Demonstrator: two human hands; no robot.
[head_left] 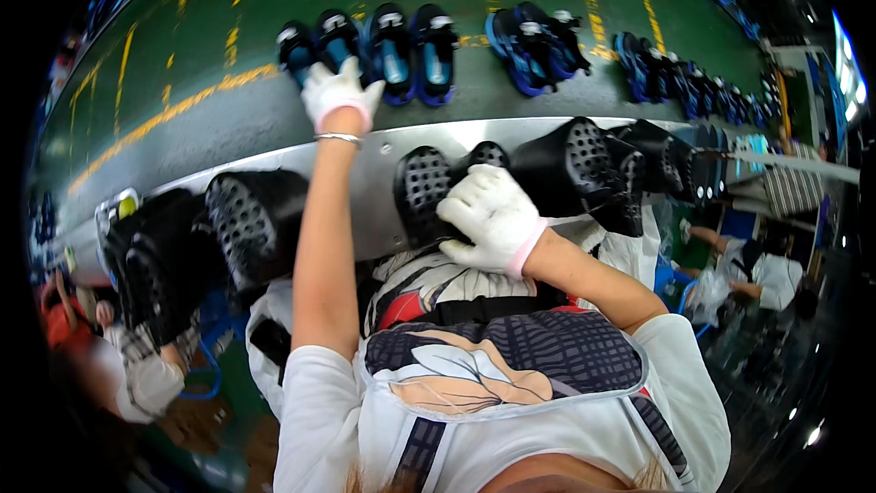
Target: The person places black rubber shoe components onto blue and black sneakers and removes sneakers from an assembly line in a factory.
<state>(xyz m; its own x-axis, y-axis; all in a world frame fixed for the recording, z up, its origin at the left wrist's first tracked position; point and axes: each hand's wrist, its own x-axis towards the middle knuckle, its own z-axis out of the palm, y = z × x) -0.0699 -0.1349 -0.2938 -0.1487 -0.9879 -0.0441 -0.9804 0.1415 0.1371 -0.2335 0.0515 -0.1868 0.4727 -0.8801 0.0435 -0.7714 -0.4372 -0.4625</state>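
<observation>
While a green conveyor belt (274,0) w/ worn yellow markings runs across the top of the view, a person in white cotton gloves works at its near side, seen from above. Left hand (339,91), arm stretched fully out w/ a thin silver bracelet (339,138) at the wrist, reaches over the belt's metal edge rail (383,151) and closes its fingers on a black and blue sandal (336,36) lying on the belt; the reach is long because the shoes ride well beyond the rail. Right hand (493,217) stays on the near side of the rail, fingers curled and pressed on a black perforated clog (424,194) that sits against the rail, apparently steadying it. More black clogs (584,164) line the rail to either side, soles or toe vents facing up. Further blue and black sandals (412,50) lie in pairs along the belt, right of the grasped one, spaced as if laid out in order. Other workers' arms show below the rail at both edges, blurred. Whether the left hand's grip is complete, can't tell.
</observation>
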